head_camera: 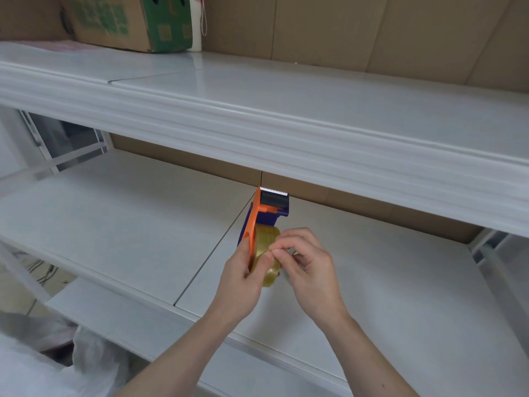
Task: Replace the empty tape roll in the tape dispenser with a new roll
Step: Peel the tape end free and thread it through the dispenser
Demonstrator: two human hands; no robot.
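An orange and dark blue tape dispenser (259, 216) is held above the lower white shelf, its toothed black cutter end pointing up and away. A clear yellowish tape roll (264, 245) sits on the dispenser's hub. My left hand (243, 277) grips the dispenser from the left, thumb resting on the roll. My right hand (307, 263) is at the roll's right side, with thumb and forefinger pinched on its surface near the left thumb. Whether a loose tape end lies between the fingers is too small to see.
A lower white shelf (128, 224) lies under the hands and an upper white shelf (286, 110) juts out just above the dispenser. A cardboard box with green print (128, 21) stands at the upper shelf's back left. White plastic bags (43, 362) lie at bottom left.
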